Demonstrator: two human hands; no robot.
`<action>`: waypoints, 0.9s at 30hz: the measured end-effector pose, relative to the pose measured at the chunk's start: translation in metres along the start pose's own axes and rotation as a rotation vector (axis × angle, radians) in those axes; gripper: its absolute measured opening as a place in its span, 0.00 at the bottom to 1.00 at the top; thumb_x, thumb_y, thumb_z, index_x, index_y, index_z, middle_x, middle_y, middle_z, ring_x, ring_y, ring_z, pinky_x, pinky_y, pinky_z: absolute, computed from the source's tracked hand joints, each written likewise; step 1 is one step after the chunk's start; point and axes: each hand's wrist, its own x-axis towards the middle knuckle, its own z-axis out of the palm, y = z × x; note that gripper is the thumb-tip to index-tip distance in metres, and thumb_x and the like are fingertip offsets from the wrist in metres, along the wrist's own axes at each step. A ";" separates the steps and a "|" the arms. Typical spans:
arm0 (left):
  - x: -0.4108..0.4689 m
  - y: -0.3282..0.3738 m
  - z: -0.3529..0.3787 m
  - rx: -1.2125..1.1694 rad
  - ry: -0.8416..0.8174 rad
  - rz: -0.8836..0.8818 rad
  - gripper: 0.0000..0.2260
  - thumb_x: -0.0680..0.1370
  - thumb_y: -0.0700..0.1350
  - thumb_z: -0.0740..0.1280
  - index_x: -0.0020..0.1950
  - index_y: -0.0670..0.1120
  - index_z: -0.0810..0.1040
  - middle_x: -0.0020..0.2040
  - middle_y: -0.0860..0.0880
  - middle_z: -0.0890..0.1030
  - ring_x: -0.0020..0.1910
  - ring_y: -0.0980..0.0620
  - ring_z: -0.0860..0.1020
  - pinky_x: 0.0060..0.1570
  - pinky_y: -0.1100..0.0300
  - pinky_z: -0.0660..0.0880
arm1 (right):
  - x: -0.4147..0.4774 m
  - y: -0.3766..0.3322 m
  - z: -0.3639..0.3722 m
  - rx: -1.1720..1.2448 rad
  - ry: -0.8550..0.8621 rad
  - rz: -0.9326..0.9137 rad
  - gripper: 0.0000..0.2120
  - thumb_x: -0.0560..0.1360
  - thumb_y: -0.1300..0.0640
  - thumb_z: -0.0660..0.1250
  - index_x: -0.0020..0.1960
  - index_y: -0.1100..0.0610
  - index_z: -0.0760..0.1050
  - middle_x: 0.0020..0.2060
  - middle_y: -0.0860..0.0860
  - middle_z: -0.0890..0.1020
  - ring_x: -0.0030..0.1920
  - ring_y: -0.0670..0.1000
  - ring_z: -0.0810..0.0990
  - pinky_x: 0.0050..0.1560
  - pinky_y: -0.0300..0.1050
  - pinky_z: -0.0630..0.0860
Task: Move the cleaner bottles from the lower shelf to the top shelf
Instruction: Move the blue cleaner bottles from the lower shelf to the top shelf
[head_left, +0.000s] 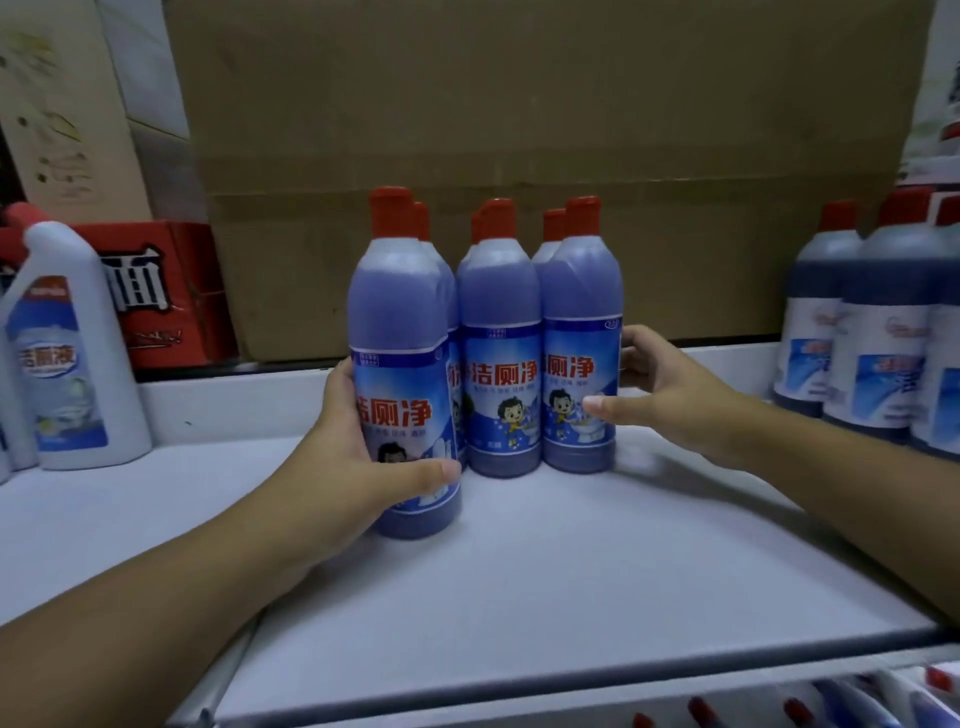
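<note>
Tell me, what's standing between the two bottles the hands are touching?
In the head view, another purple bottle stands between the left-hand bottle, which the left hand grips, and the right-hand bottle that the right hand touches.

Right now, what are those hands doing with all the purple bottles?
A person is lining up cleaner bottles on a white shelf. The left hand grips the front left bottle, which sits a bit forward of the others. The right hand rests against the right bottle, thumb across its label. Another bottle stands between them, with more behind. Red caps of further bottles show on the shelf below.
</note>
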 end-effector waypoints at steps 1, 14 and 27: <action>-0.001 0.001 0.000 0.020 -0.008 0.009 0.37 0.65 0.39 0.77 0.64 0.59 0.61 0.56 0.59 0.77 0.55 0.57 0.78 0.52 0.61 0.76 | -0.001 0.000 -0.001 0.009 -0.011 0.013 0.26 0.67 0.61 0.74 0.61 0.51 0.67 0.54 0.49 0.77 0.53 0.48 0.79 0.47 0.44 0.80; -0.014 0.010 -0.006 0.117 0.176 0.192 0.46 0.67 0.45 0.76 0.76 0.56 0.49 0.69 0.61 0.64 0.56 0.74 0.68 0.41 0.81 0.65 | -0.011 -0.008 0.000 -0.378 0.002 0.004 0.32 0.71 0.49 0.71 0.70 0.47 0.60 0.50 0.39 0.74 0.48 0.47 0.79 0.46 0.45 0.81; -0.088 0.029 0.014 0.419 0.033 1.056 0.10 0.75 0.42 0.62 0.47 0.36 0.78 0.47 0.43 0.76 0.47 0.50 0.74 0.54 0.65 0.71 | -0.098 -0.031 -0.013 -0.629 0.348 0.009 0.11 0.76 0.49 0.65 0.56 0.52 0.74 0.44 0.44 0.78 0.44 0.44 0.78 0.50 0.42 0.79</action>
